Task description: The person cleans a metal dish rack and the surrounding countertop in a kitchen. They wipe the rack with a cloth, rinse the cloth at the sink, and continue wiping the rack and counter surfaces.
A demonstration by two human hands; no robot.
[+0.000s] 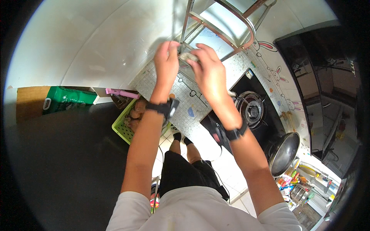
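Note:
My right hand grips a small greyish, crumpled thing, perhaps a cloth, between thumb and fingers. Beside it on the left, my left hand is raised with its fingers bent together; whether it holds anything cannot be told. Both hands are over the counter, close to a metal-framed rack at the wall. The part of the rack behind my fingers is hidden.
A gas burner lies to the right, with a black wok farther along. A green basket of brownish produce is at the left, near a pink object and a green bag. Jars and packets crowd the lower right.

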